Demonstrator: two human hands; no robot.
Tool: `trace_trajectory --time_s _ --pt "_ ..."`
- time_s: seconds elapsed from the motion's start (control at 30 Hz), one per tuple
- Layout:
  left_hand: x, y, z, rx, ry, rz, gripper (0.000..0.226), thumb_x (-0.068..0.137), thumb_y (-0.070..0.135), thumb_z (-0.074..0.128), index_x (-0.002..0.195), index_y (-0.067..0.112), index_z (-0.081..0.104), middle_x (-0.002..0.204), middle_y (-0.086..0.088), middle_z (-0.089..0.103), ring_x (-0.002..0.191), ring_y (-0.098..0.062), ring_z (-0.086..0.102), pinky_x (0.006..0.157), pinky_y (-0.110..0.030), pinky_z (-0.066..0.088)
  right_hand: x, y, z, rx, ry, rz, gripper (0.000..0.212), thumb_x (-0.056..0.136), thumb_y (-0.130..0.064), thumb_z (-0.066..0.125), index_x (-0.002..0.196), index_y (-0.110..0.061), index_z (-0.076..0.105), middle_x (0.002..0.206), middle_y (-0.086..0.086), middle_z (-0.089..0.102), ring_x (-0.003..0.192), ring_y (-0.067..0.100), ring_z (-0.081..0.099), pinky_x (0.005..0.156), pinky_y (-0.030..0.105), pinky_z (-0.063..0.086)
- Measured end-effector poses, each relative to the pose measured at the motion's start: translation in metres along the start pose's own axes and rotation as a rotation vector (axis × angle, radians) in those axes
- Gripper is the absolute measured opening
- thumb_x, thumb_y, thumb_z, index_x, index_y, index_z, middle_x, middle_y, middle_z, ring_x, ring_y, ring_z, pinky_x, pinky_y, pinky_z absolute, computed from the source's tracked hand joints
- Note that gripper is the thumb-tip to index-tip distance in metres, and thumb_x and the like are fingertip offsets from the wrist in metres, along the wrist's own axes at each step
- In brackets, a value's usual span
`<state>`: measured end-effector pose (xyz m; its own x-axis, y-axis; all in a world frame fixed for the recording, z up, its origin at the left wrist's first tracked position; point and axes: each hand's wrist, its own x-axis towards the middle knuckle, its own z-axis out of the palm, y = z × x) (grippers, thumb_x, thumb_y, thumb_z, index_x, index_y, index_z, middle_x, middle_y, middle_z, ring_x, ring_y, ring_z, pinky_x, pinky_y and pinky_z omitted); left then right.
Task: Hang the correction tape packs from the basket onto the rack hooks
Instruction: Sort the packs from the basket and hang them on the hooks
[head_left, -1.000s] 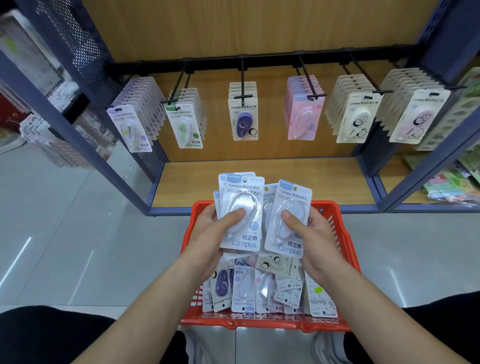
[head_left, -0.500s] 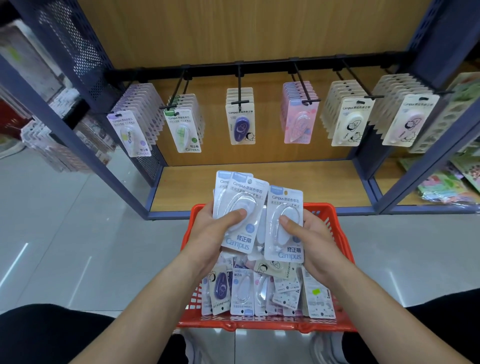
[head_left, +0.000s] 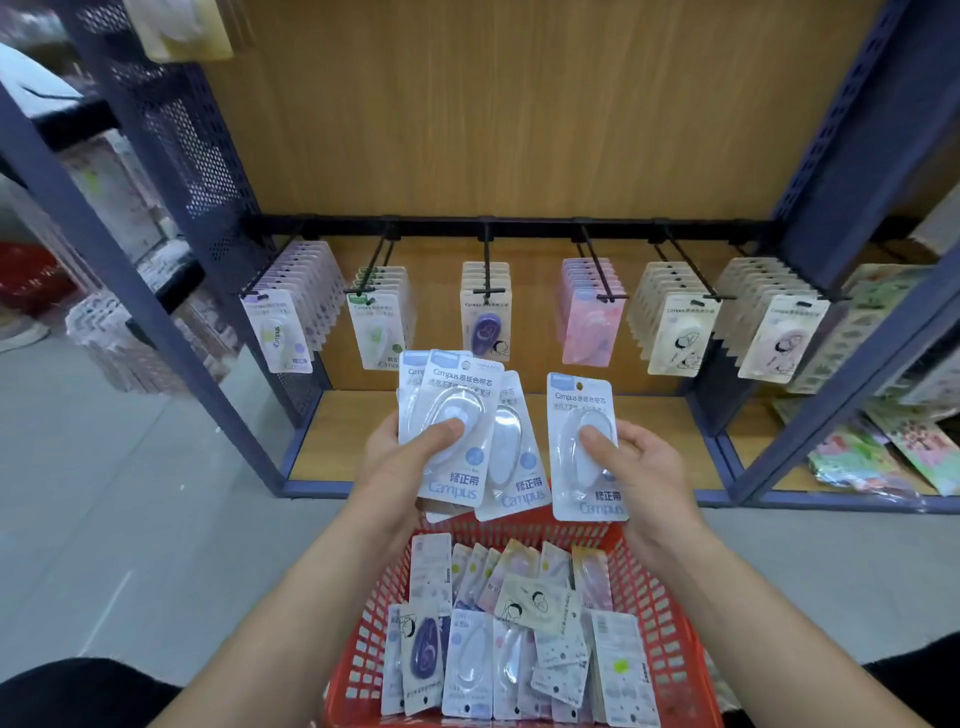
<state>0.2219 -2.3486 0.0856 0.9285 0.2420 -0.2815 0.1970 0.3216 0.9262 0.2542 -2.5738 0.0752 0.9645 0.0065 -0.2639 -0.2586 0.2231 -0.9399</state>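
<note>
Head view, the only one: I'm watching the left hand (head_left: 400, 462) gripping a fanned stack (head_left: 457, 395) of blue-topped packs, thumb pressing on the front blister and fingers curling behind. The right hand (head_left: 644, 467) is pinching a single pack (head_left: 582, 405) the same way, thumb on the bubble. Both are hanging in the air above the far edge of the red basket (head_left: 660, 623), below the hooks (head_left: 485, 260) and apart from them. Loose packs (head_left: 519, 639) are lying jumbled in the basket.

I'm judging these as very light: thin card that is bending easily, with a glossy plastic blister that is probably sliding under a thumb. The fan is looking likely to slip apart. I'm thinking the best hold is low on the card or across the bubble, leaving the punched hole at the top free for the hook. The centre hook, carrying purple hanging packs (head_left: 485, 325), is showing spare length.
</note>
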Motion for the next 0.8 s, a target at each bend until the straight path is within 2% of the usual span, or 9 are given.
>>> trace_trajectory --time_s 0.13,0.23,0.3,0.37,0.47,0.6,0.67,0.77,0.8 --pt "0.007 0.043 0.0 -0.027 -0.005 0.079 0.035 0.085 0.02 0.078 0.118 0.018 0.069 0.106 -0.014 0.077 0.092 -0.039 0.075 0.063 -0.05 0.059 0.019 -0.047 0.025 -0.056 0.044 -0.116 0.027 0.095 -0.033 0.071 0.118 -0.017 0.068 0.107 0.006 0.078 0.087 0.024 0.076 0.07 0.04 0.058" --pt "0.013 0.088 -0.002 -0.076 -0.025 0.158 0.033 0.087 0.02 0.076 0.12 0.018 0.067 0.104 -0.013 0.076 0.082 -0.033 0.075 0.051 -0.038 0.054 0.03 -0.09 0.059 -0.101 0.02 -0.201 0.02 0.101 -0.043 0.061 0.113 -0.028 0.066 0.119 0.001 0.072 0.101 0.024 0.072 0.077 0.043 0.06" --pt "0.017 0.116 -0.006 -0.1 -0.016 0.229 0.025 0.093 0.017 0.07 0.118 0.019 0.067 0.099 -0.01 0.076 0.075 -0.028 0.074 0.046 -0.033 0.05 0.036 -0.117 0.084 -0.118 -0.021 -0.228 0.017 0.103 -0.04 0.058 0.111 -0.028 0.065 0.121 0.0 0.069 0.097 0.02 0.07 0.062 0.031 0.057" --pt "0.02 0.141 -0.012 -0.118 -0.017 0.292 0.033 0.091 0.02 0.072 0.123 0.02 0.066 0.104 -0.011 0.077 0.079 -0.032 0.075 0.049 -0.038 0.054 0.04 -0.139 0.108 -0.103 -0.09 -0.209 0.014 0.103 -0.029 0.058 0.112 -0.023 0.067 0.108 0.003 0.073 0.084 0.021 0.069 0.052 0.026 0.051" --pt "0.023 0.161 -0.03 -0.183 0.0 0.359 0.043 0.085 0.022 0.076 0.127 0.021 0.066 0.11 -0.011 0.077 0.089 -0.033 0.076 0.056 -0.044 0.058 0.043 -0.164 0.144 -0.083 -0.175 -0.239 0.027 0.096 -0.012 0.059 0.121 -0.02 0.066 0.105 0.004 0.078 0.091 0.025 0.074 0.072 0.038 0.057" --pt "0.031 0.177 -0.053 -0.24 0.019 0.408 0.038 0.083 0.026 0.075 0.12 0.019 0.069 0.109 -0.02 0.075 0.081 -0.035 0.073 0.062 -0.047 0.05 0.049 -0.194 0.193 -0.164 -0.218 -0.444 0.031 0.095 -0.013 0.067 0.126 -0.017 0.063 0.107 0.0 0.079 0.093 0.02 0.077 0.079 0.039 0.061" --pt "0.034 0.184 -0.065 -0.288 0.033 0.433 0.028 0.092 0.02 0.07 0.119 0.015 0.069 0.105 -0.022 0.072 0.072 -0.034 0.071 0.054 -0.046 0.053 0.054 -0.21 0.217 -0.191 -0.214 -0.533 0.033 0.095 -0.016 0.07 0.127 -0.016 0.062 0.108 -0.002 0.078 0.094 0.018 0.077 0.082 0.041 0.062" --pt "0.037 0.192 -0.081 -0.319 0.061 0.446 0.034 0.09 0.021 0.068 0.123 0.017 0.068 0.114 -0.022 0.073 0.092 -0.041 0.074 0.072 -0.072 0.054 0.062 -0.233 0.247 -0.197 -0.197 -0.628 0.034 0.097 -0.021 0.07 0.128 -0.02 0.057 0.11 -0.005 0.077 0.091 0.015 0.077 0.069 0.032 0.062" --pt "0.038 0.194 -0.084 -0.327 0.066 0.453 0.037 0.088 0.022 0.069 0.124 0.016 0.067 0.116 -0.022 0.073 0.096 -0.043 0.073 0.076 -0.072 0.053 0.065 -0.24 0.254 -0.183 -0.182 -0.65 0.033 0.097 -0.021 0.069 0.128 -0.021 0.055 0.111 -0.006 0.076 0.091 0.015 0.076 0.065 0.028 0.061"
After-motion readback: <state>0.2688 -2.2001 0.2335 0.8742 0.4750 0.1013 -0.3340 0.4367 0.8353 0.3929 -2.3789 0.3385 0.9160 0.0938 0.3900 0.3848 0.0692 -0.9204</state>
